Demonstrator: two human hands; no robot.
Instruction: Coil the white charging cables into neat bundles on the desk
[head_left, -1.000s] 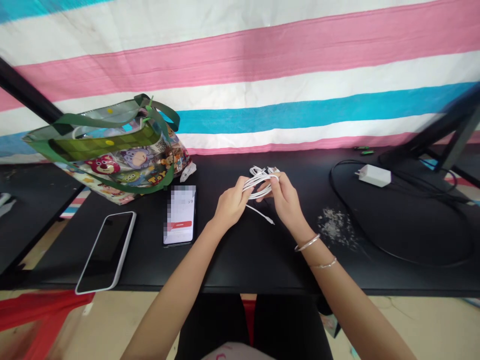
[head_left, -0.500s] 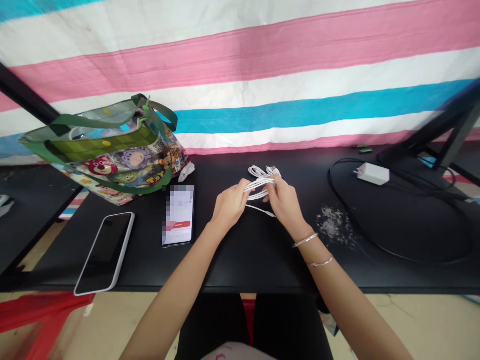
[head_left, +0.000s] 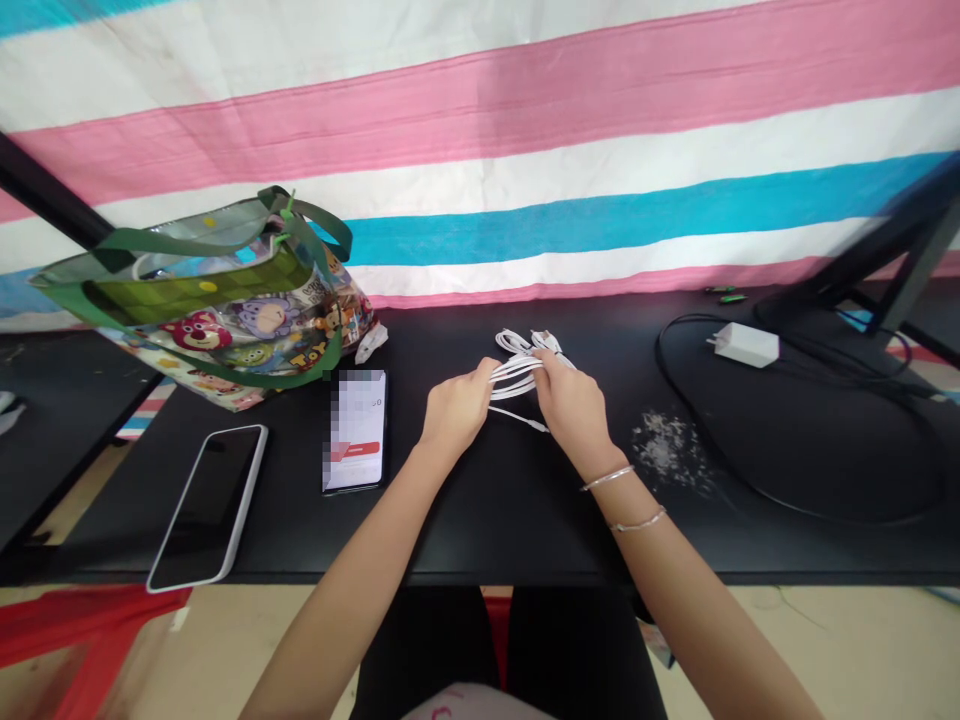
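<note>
near the front of the desk [head_left: 480, 535] lies a dark phone [head_left: 206, 508]. farther in, the left hand [head_left: 456, 408] and right hand [head_left: 572, 405], fingers closed, grip opposite sides of a looped white cable [head_left: 516, 369] (one end trails toward the right hand) above the desk. beyond: charger [head_left: 748, 345], bag [head_left: 259, 318], striped sheet [head_left: 525, 110].

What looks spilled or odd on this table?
Pale flecks show in a patch on the table, right of the right hand, by the black cable. They stand out against the dark top; whether they're crumbs or surface damage, I can't tell.
</note>
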